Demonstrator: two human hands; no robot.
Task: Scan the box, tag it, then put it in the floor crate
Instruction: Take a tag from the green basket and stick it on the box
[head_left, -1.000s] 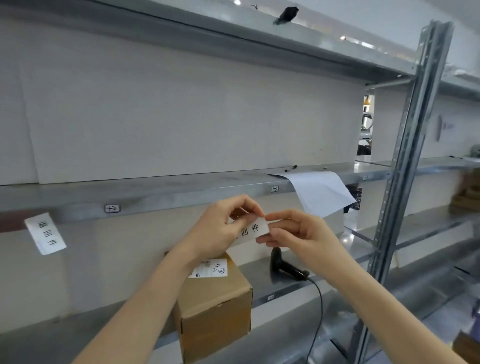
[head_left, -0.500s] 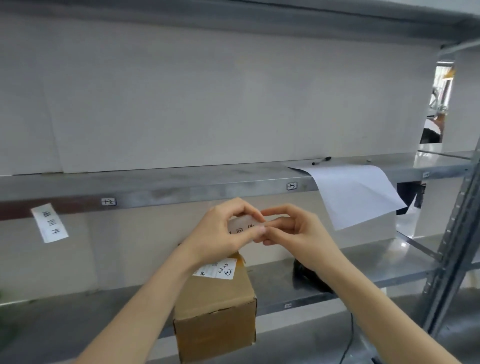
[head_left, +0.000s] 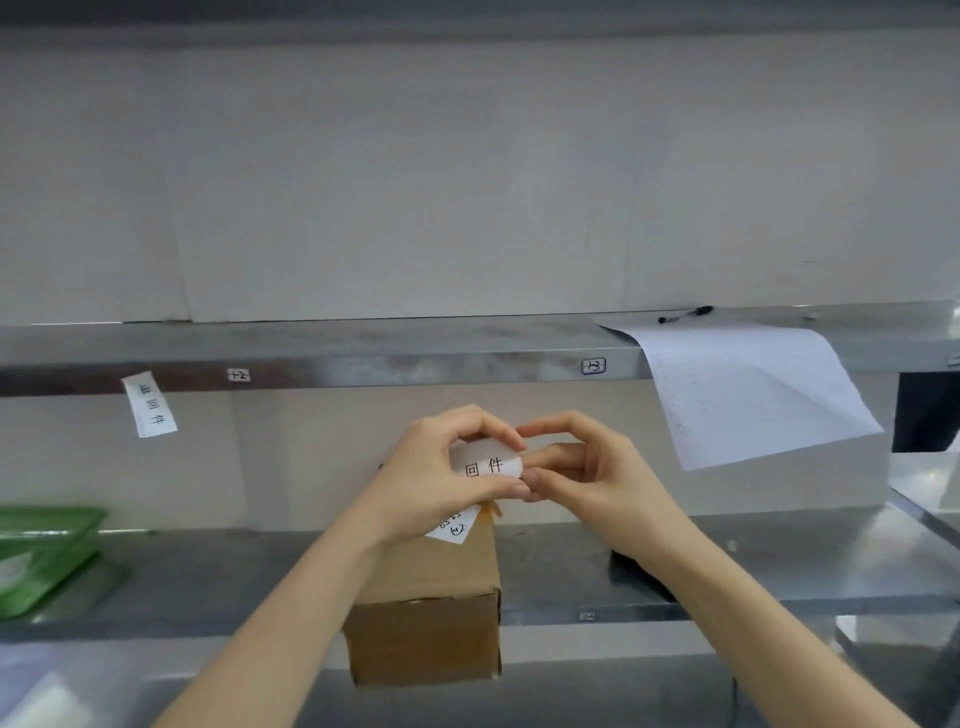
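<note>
Up close, both hands, left (head_left: 436, 467) and right (head_left: 587, 467), pinch a curved white paper tag (head_left: 485, 462) above a matte cardboard box (head_left: 426, 623) on a steel shelf (head_left: 779, 571).

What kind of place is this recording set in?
Probably a parcel stockroom or returns area: metal shelving with numbered bay tags, a labelled cardboard box, and a handwritten tag in both hands.

A grey metal shelf (head_left: 545, 566) carries a brown cardboard box (head_left: 426, 613), which sits at its front edge and hangs slightly over it. A green tray (head_left: 41, 551) rests at the shelf's far left. A dark object lies right of the box, mostly hidden. The upper shelf (head_left: 363, 338) holds a black pen (head_left: 685, 314) and a white sheet (head_left: 748, 389) drooping over its front edge.
</note>
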